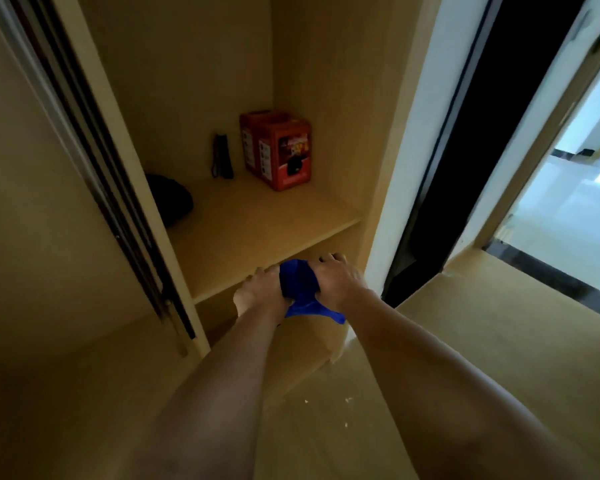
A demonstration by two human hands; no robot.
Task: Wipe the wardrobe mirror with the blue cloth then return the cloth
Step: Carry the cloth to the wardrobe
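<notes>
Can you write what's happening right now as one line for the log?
left hand: gripping bunched blue cloth | right hand: gripping same cloth | place: below edge of tan wooden wardrobe shelf | mirror: unseen

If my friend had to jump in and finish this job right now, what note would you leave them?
Left hand: gripping one side of the bunched blue cloth.
Right hand: gripping the other side; a corner of the cloth hangs below it.
Where: both hands hold the cloth at the front edge of the pale wooden wardrobe shelf. A red cardboard box, a small black torch-like object and a dark rounded bundle sit further back on it.
Done: cannot tell from this view whether the mirror was wiped; no mirror surface clearly shows.
Left: check the mirror, then put the cloth back.
</notes>
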